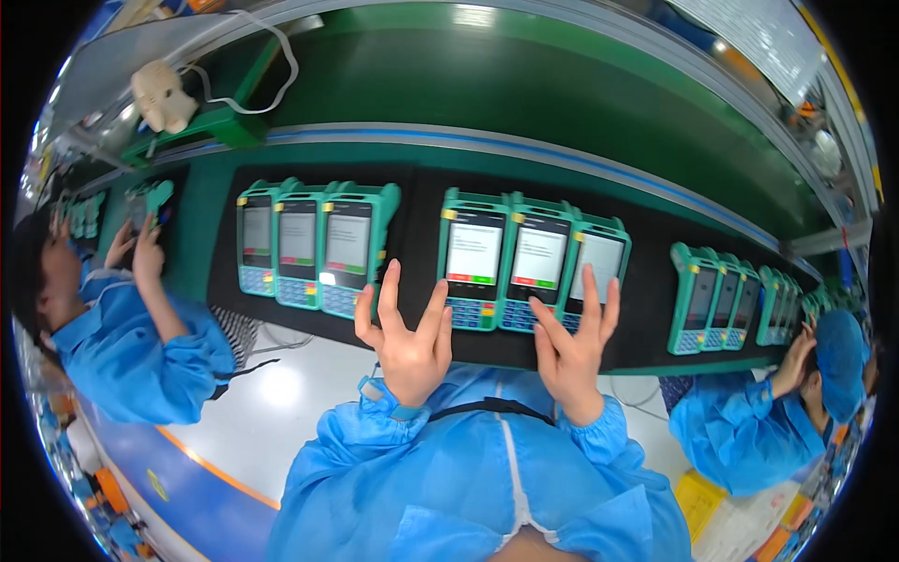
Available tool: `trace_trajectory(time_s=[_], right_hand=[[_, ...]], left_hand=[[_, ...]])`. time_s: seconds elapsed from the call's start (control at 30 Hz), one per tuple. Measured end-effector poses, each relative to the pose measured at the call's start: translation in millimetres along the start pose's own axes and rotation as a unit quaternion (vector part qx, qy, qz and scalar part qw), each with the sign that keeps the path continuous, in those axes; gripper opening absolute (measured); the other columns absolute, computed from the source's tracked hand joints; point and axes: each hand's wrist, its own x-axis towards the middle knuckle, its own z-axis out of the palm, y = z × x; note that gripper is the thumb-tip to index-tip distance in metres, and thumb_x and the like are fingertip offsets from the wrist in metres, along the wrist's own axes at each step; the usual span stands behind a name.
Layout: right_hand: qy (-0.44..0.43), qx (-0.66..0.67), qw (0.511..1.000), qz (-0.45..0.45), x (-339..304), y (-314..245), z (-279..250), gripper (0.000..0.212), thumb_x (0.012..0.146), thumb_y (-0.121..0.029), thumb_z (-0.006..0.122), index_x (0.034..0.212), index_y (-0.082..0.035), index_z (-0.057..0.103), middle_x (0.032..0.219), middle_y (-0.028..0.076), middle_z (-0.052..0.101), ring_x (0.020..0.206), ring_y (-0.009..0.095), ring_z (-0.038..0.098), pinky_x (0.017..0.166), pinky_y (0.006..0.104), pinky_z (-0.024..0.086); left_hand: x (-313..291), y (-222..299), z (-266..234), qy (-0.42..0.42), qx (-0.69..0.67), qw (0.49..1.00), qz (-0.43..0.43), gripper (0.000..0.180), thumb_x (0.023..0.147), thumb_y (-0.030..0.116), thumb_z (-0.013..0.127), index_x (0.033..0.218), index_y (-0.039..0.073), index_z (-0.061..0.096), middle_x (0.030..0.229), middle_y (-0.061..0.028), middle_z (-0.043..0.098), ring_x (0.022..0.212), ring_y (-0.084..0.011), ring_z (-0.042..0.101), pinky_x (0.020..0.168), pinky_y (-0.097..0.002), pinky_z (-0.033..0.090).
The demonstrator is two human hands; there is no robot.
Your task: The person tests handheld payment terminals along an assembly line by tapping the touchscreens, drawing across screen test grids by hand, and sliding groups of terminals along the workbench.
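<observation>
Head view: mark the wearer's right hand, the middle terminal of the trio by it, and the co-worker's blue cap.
Right hand [570, 362]: head view, back of the hand.
Middle terminal [538, 257]: head view, lit screen.
Blue cap [840, 363]: head view, middle of its fabric.

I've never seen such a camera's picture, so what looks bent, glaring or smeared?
Head view: the blue-striped rail bows in an arc; a glare spot shows on the white floor; fine detail along the lower-left rim looks smeared.
</observation>
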Motion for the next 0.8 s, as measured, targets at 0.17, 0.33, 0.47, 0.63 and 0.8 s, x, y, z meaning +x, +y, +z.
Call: trace_trajectory(time_s=[0.17, 0.33, 0.47, 0.63, 0.8], right_hand=[[-0.026, 0.039, 0.998, -0.040, -3, -21, 8, 0.026, 0.080, -0.008, 0.066, 0.105, -0.012, 0.072, 0.148, 0.020, 0.033, 0.139, 0.046, 0.017, 0.111, 0.0534, 0.020], [-0.042, 0.081, 0.991, -0.097, 4, -40, 23, 0.022, 0.080, -0.010, 0.066, 0.101, -0.010, 0.073, 0.145, 0.019, 0.039, 0.138, 0.043, 0.023, 0.111, 0.0529, 0.021], [-0.060, 0.087, 0.988, -0.112, 7, -44, 24, 0.022, 0.080, -0.010, 0.066, 0.101, -0.011, 0.073, 0.145, 0.019, 0.039, 0.138, 0.043, 0.023, 0.111, 0.0530, 0.022], [-0.059, 0.075, 0.991, -0.091, 6, -46, 25, 0.023, 0.080, -0.009, 0.065, 0.102, -0.011, 0.073, 0.144, 0.020, 0.039, 0.138, 0.044, 0.024, 0.111, 0.0527, 0.020], [-0.042, 0.080, 0.991, -0.099, 4, -43, 22, 0.024, 0.080, -0.007, 0.063, 0.102, -0.010, 0.073, 0.143, 0.019, 0.042, 0.138, 0.042, 0.025, 0.112, 0.0520, 0.020]], left_hand=[[3, -44, -16, 0.070, 0.034, 0.995, -0.065, 0.023, 0.083, 0.011, 0.064, 0.105, 0.013, 0.072, 0.140, -0.0230, 0.041, 0.125, -0.0432, 0.026, 0.105, -0.0475, 0.024], [1, -74, -17, 0.070, 0.047, 0.992, -0.092, 0.023, 0.085, 0.010, 0.063, 0.106, 0.014, 0.072, 0.141, -0.0222, 0.038, 0.124, -0.0441, 0.025, 0.104, -0.0479, 0.025], [-1, -75, -15, 0.048, 0.016, 0.995, -0.089, 0.022, 0.085, 0.012, 0.064, 0.106, 0.016, 0.072, 0.142, -0.0220, 0.037, 0.127, -0.0434, 0.022, 0.105, -0.0467, 0.021], [1, -79, -13, 0.049, -0.002, 0.995, -0.089, 0.021, 0.084, 0.013, 0.065, 0.103, 0.014, 0.072, 0.142, -0.0230, 0.037, 0.127, -0.0423, 0.024, 0.106, -0.0466, 0.020], [6, -102, -15, 0.103, 0.041, 0.985, -0.129, 0.020, 0.088, 0.013, 0.061, 0.105, 0.012, 0.072, 0.142, -0.0220, 0.037, 0.126, -0.0433, 0.024, 0.106, -0.0488, 0.022]])
